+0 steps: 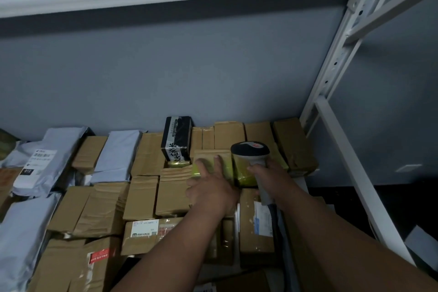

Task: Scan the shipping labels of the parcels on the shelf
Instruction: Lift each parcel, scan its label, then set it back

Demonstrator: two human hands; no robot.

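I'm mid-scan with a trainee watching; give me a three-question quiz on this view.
1. True or false: the right hand holds the barcode scanner.
2. What does the left hand rest on: A) a grey mailer bag, B) the parcel with yellow-green tape, C) the shelf upright?
3. Fill in: the black box with white lettering stands against the back ____.

Key: 1 true; 2 B; 3 wall.
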